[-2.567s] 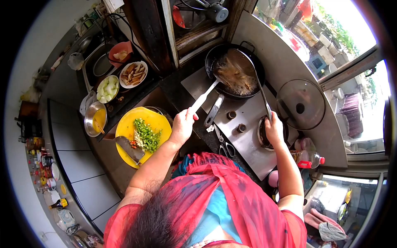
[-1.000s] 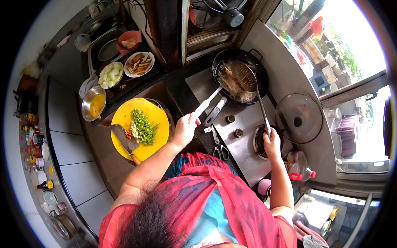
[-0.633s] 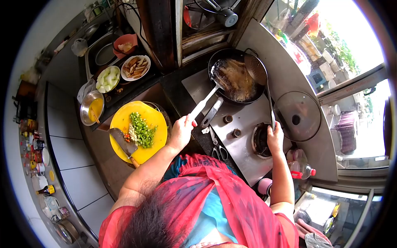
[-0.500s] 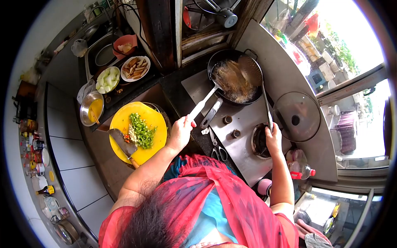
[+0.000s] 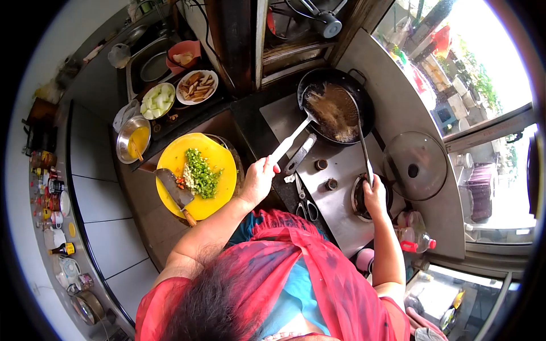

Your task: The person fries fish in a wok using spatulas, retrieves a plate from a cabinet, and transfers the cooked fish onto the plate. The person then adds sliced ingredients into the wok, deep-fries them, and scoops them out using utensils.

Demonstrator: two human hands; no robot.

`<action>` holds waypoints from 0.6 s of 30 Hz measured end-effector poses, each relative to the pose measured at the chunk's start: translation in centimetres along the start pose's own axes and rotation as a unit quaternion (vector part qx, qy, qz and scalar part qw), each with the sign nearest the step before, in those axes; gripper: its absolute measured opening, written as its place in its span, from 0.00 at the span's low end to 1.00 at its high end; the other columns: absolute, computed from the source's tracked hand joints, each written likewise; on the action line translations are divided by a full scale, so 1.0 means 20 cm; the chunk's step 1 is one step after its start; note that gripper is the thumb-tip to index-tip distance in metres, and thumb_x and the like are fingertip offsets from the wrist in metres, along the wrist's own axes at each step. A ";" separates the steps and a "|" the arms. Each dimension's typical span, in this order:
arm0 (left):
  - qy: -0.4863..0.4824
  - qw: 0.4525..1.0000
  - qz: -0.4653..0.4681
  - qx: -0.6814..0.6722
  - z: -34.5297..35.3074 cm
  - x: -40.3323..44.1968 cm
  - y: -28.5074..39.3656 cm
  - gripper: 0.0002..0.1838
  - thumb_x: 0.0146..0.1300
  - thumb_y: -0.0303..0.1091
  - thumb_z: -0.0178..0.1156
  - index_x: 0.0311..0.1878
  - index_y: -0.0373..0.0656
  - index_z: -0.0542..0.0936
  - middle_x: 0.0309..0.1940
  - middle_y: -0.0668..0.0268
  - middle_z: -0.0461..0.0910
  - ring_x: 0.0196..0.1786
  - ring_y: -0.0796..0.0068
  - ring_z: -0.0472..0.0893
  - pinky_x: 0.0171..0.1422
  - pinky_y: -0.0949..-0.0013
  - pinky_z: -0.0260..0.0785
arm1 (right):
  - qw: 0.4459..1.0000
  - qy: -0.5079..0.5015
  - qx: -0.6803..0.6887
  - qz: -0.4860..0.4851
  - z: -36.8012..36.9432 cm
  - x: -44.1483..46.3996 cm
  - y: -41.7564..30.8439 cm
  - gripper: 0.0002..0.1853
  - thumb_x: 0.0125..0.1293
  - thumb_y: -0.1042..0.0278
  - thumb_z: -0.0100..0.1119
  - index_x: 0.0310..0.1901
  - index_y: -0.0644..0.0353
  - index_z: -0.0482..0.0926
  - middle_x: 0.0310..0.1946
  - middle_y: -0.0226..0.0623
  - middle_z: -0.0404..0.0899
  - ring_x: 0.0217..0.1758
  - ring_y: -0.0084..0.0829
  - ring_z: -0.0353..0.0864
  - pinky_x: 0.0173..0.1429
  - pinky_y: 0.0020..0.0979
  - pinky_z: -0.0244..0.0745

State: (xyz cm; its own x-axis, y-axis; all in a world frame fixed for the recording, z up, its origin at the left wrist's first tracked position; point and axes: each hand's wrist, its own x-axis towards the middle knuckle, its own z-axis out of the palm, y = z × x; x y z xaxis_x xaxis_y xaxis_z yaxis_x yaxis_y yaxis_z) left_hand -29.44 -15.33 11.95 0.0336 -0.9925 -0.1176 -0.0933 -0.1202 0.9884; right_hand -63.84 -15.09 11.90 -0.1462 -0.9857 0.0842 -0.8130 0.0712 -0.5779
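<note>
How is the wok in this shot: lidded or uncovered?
Uncovered. The brown contents show in the wok, the skimmer reaches over its rim, and the glass lid sits apart, to the right.

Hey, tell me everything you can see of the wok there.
The wok is round, dark and metal-looking, uncovered, with a long handle angled toward the person and a loop handle opposite. It sits upright on the stove, holding brown, frothy-looking contents. A pale-handled utensil in the left hand and a skimmer in the right hand reach into it.
</note>
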 end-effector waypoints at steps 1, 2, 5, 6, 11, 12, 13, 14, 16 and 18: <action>-0.001 1.000 -0.003 -0.005 0.00 0.00 0.00 0.21 0.71 0.45 0.42 0.27 0.41 0.72 0.18 0.75 0.63 0.21 0.85 0.61 0.26 0.79 0.54 | 1.000 -0.008 0.022 -0.003 -0.02 -0.02 -0.02 0.15 0.59 0.68 0.53 0.47 0.63 0.72 0.33 0.54 0.77 0.38 0.52 0.78 0.42 0.42 0.72; -0.001 1.000 -0.006 -0.009 0.00 0.00 0.00 0.21 0.71 0.45 0.42 0.27 0.41 0.72 0.18 0.74 0.63 0.21 0.85 0.61 0.26 0.78 0.54 | 1.000 -0.017 0.019 0.010 -0.05 -0.03 -0.05 0.15 0.59 0.68 0.53 0.47 0.63 0.72 0.33 0.54 0.78 0.37 0.52 0.78 0.42 0.41 0.72; 0.001 1.000 -0.009 0.004 0.00 0.00 0.01 0.22 0.71 0.45 0.41 0.27 0.41 0.73 0.17 0.75 0.63 0.21 0.85 0.61 0.26 0.78 0.54 | 1.000 -0.017 0.009 -0.002 -0.11 -0.06 -0.12 0.14 0.59 0.68 0.53 0.47 0.61 0.72 0.31 0.53 0.78 0.36 0.51 0.79 0.41 0.40 0.72; 0.001 1.000 -0.009 0.010 -0.01 0.00 0.02 0.22 0.71 0.45 0.41 0.27 0.41 0.73 0.17 0.75 0.63 0.21 0.85 0.61 0.26 0.78 0.54 | 1.000 -0.017 0.009 0.007 -0.12 -0.07 -0.13 0.14 0.59 0.69 0.53 0.47 0.61 0.72 0.31 0.53 0.78 0.36 0.51 0.79 0.41 0.40 0.72; 0.005 1.000 -0.004 0.022 -0.02 0.00 0.01 0.24 0.71 0.45 0.40 0.27 0.38 0.75 0.15 0.66 0.68 0.20 0.75 0.67 0.28 0.70 0.61 | 0.999 0.036 -0.004 0.012 -0.12 -0.02 -0.15 0.14 0.60 0.69 0.53 0.47 0.61 0.72 0.31 0.53 0.78 0.36 0.51 0.78 0.41 0.41 0.72; 0.006 1.000 0.001 0.021 -0.02 0.00 0.01 0.24 0.71 0.44 0.40 0.27 0.38 0.75 0.15 0.65 0.68 0.20 0.75 0.67 0.28 0.70 0.61 | 0.998 0.053 -0.010 0.010 -0.11 0.01 -0.14 0.13 0.60 0.69 0.53 0.47 0.61 0.72 0.31 0.53 0.78 0.36 0.51 0.78 0.41 0.41 0.72; 0.007 1.000 0.006 0.019 -0.02 -0.01 0.01 0.24 0.71 0.44 0.40 0.27 0.38 0.75 0.16 0.65 0.68 0.21 0.75 0.68 0.28 0.70 0.61 | 0.998 0.069 -0.001 -0.004 -0.10 0.04 -0.12 0.13 0.60 0.69 0.53 0.46 0.62 0.72 0.32 0.54 0.78 0.37 0.52 0.78 0.42 0.42 0.71; 0.006 1.000 0.004 0.018 -0.02 -0.01 0.01 0.24 0.71 0.44 0.40 0.27 0.38 0.75 0.16 0.65 0.69 0.21 0.74 0.68 0.29 0.70 0.62 | 0.997 0.075 -0.001 -0.004 -0.10 0.06 -0.11 0.13 0.60 0.69 0.53 0.46 0.63 0.72 0.33 0.54 0.78 0.38 0.52 0.78 0.42 0.42 0.71; 0.003 1.000 0.001 0.015 -0.03 -0.01 0.01 0.23 0.71 0.44 0.40 0.27 0.38 0.75 0.17 0.65 0.69 0.22 0.74 0.69 0.29 0.69 0.62 | 0.996 0.086 -0.002 -0.007 -0.10 0.10 -0.09 0.13 0.60 0.68 0.53 0.46 0.64 0.72 0.34 0.55 0.78 0.39 0.52 0.77 0.44 0.42 0.71; -0.001 1.000 0.011 0.012 -0.04 -0.02 0.01 0.23 0.71 0.44 0.39 0.27 0.37 0.75 0.17 0.64 0.70 0.22 0.74 0.69 0.30 0.69 0.63 | 0.997 0.081 -0.002 0.005 -0.11 0.12 -0.07 0.14 0.60 0.68 0.54 0.46 0.65 0.72 0.36 0.55 0.77 0.42 0.52 0.76 0.46 0.42 0.70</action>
State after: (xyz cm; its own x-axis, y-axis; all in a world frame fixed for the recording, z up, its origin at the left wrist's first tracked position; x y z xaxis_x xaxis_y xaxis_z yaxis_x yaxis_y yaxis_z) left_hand -28.74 -15.00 12.19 0.0288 -0.9949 -0.0970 -0.1171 -0.0997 0.9881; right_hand -64.27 -17.17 14.76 -0.2430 -0.9473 0.2088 -0.8134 0.0817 -0.5759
